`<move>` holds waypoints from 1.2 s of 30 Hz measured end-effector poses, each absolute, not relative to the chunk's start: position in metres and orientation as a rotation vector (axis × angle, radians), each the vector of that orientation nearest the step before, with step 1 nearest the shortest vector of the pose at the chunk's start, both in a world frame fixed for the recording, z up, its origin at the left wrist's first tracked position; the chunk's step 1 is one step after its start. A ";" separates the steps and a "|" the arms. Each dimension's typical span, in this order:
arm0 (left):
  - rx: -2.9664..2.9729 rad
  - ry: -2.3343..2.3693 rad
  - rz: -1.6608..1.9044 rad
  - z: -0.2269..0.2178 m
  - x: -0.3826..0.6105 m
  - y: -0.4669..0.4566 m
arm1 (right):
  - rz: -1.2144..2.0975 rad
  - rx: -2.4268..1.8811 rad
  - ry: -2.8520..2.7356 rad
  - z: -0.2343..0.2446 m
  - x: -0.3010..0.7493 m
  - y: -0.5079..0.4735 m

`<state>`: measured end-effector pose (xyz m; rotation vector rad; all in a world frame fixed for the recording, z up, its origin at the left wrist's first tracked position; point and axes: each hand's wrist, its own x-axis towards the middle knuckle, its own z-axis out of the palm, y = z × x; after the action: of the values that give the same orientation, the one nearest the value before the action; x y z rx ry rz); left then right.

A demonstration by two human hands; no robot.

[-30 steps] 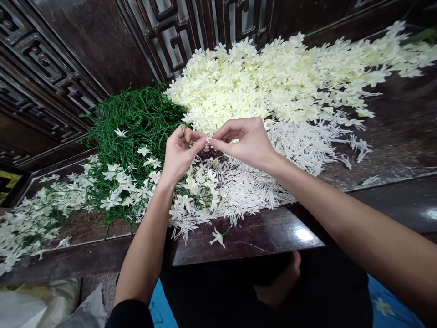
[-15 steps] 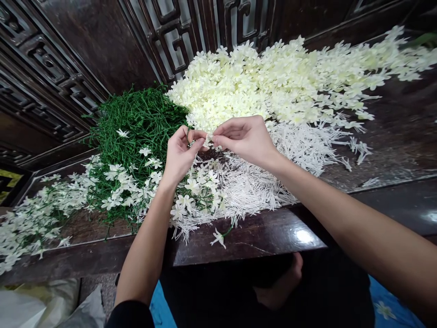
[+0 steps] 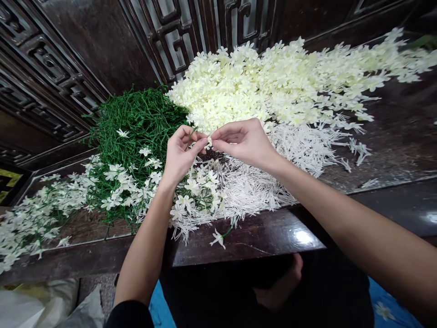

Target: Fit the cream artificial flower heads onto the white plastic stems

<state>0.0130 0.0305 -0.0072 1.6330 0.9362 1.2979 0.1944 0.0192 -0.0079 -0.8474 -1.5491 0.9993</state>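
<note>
My left hand is closed in a pinch, a thin green plastic stem running between its fingers. A small white artificial flower sits between the fingertips of both hands. My right hand pinches at that flower from the right, thumb and forefinger together. Behind the hands lies a large heap of cream blossoms. To the left is a tangled pile of green stems. Beneath and right of the hands spread many thin white pieces, with flowers on green stems beside them.
A dark wooden bench carries all the piles, with a carved wooden back behind. Stemmed white flowers trail along its left end. One stemmed flower lies at the front edge. Pale bags rest on the floor at lower left.
The flower at my fingertips shows more clearly now, between both hands. My right hand has shifted slightly left and down; the other flower near my left fingers is out of sight. The piles look unchanged.
</note>
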 end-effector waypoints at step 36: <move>1.825 1.022 1.332 -0.009 0.008 0.034 | 1.226 -1.014 -1.684 -0.006 0.199 0.022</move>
<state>0.0078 0.0345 -0.0092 1.8252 1.0218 1.3316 0.1990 0.0220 -0.0060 -1.0135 -1.6841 1.2261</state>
